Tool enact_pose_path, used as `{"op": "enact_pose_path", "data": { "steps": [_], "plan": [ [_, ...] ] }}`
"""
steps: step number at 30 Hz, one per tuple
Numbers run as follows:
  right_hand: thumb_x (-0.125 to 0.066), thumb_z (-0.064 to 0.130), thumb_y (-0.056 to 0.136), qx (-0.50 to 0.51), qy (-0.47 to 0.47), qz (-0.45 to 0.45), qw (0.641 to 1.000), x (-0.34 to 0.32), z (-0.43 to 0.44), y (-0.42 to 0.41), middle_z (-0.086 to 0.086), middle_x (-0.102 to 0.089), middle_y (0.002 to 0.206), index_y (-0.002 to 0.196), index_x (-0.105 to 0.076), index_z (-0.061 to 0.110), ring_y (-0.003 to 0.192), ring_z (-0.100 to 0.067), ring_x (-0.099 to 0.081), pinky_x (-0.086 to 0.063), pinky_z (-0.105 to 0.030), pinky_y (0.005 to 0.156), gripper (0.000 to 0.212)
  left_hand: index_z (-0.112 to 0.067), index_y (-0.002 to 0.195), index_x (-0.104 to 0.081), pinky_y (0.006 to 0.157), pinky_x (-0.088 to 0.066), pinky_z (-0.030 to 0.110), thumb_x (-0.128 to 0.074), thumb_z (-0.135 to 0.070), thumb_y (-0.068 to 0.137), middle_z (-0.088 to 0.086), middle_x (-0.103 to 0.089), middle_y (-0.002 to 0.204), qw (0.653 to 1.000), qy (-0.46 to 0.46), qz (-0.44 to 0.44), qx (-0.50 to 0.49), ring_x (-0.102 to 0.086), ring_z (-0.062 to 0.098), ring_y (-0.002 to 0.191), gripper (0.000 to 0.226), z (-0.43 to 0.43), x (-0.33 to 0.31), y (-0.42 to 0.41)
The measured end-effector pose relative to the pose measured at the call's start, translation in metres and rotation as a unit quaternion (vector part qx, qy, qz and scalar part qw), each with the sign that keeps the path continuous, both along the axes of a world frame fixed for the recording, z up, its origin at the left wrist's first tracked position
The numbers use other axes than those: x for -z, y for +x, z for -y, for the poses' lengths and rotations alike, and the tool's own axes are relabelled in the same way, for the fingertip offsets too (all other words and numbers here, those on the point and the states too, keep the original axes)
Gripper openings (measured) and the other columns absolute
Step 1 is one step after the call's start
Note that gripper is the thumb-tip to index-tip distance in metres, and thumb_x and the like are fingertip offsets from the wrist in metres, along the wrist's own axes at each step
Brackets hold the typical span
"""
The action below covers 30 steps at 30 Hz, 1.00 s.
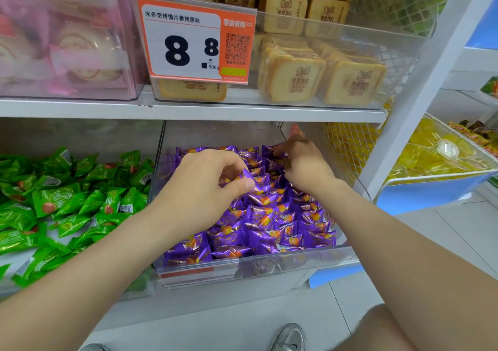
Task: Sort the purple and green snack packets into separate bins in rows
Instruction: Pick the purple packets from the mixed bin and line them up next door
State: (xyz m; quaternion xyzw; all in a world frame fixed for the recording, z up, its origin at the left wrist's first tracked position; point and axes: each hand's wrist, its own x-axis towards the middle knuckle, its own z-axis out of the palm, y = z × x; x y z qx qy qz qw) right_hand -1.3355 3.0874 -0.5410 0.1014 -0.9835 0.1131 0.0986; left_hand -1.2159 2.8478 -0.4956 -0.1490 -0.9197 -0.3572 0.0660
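Left hand [204, 186]: thumb and forefinger pinch one purple packet [258, 183] by its left end, over the middle of the clear bin [296, 255]. The packet is tilted. One crimped corner points up toward the back of the shelf, and its long axis runs down and to the right, away from the fingertips. It sits just above the packed purple packets [269, 224], which stand on edge in rows running front to back.

Right hand [304, 164]: reaches to the bin's back right corner, fingers bent down onto the rearmost purple row. I cannot tell whether it grips anything.

Green packets [67, 202]: a loose, unordered heap left of the bin, well apart from both hands.
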Motion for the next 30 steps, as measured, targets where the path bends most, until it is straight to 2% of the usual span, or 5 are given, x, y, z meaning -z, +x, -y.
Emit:
{"op": "enact_pose_path", "data": {
  "steps": [8,13,16,21,30],
  "plan": [
    [-0.054,0.004,0.093,0.01,-0.104,-0.061,0.993,-0.017,0.008,0.02,-0.008,-0.072,0.097,0.107,-0.072,0.019,0.102,-0.032,-0.066,-0.051,-0.034,0.077,0.026,-0.013,0.096,-0.075,0.079,-0.066,0.042,-0.074,-0.03,0.098,0.013,-0.077,0.091,0.946,0.262,0.181,-0.063,-0.078,0.028,0.079,0.017,-0.002,-0.008,0.001],
    [-0.056,0.015,0.105,-0.091,-0.421,0.196,0.881,-0.059,0.026,0.073,-0.019,-0.074,0.087,0.108,-0.073,0.003,0.064,-0.025,-0.067,-0.051,-0.035,0.054,0.021,-0.003,0.103,-0.067,0.077,-0.067,0.038,-0.071,-0.018,0.1,0.021,-0.074,0.1,0.892,0.376,0.234,-0.092,-0.08,0.03,0.081,0.016,-0.005,-0.012,0.003],
    [-0.071,0.018,0.099,-0.166,-0.404,0.244,0.866,-0.063,0.027,0.094,-0.021,-0.075,0.085,0.112,-0.076,0.004,0.066,-0.024,-0.069,-0.059,-0.036,0.061,0.02,0.001,0.103,-0.063,0.077,-0.067,0.038,-0.069,-0.016,0.101,0.021,-0.075,0.098,0.88,0.4,0.246,-0.071,-0.08,0.031,0.083,0.018,-0.007,-0.013,0.004],
    [-0.082,0.029,0.09,-0.093,-0.265,0.079,0.956,-0.054,-0.004,0.07,-0.001,-0.08,0.09,0.106,-0.08,0.019,0.081,-0.017,-0.074,-0.059,-0.034,0.079,0.019,-0.025,0.091,-0.068,0.077,-0.06,0.032,-0.07,-0.027,0.098,-0.006,-0.075,0.082,0.992,0.1,0.057,-0.05,-0.073,0.006,0.071,0.007,-0.002,-0.007,0.005],
    [-0.071,0.036,0.096,-0.001,0.091,0.002,0.996,-0.015,-0.022,0.022,-0.016,-0.071,0.106,0.115,-0.071,0.014,0.098,-0.042,-0.066,-0.058,-0.045,0.082,0.029,-0.038,0.093,-0.059,0.085,-0.055,0.042,-0.058,-0.038,0.097,-0.015,-0.061,0.093,0.988,-0.144,-0.035,0.035,-0.061,0.008,0.091,0.004,-0.003,0.009,0.008]
  ]
}}
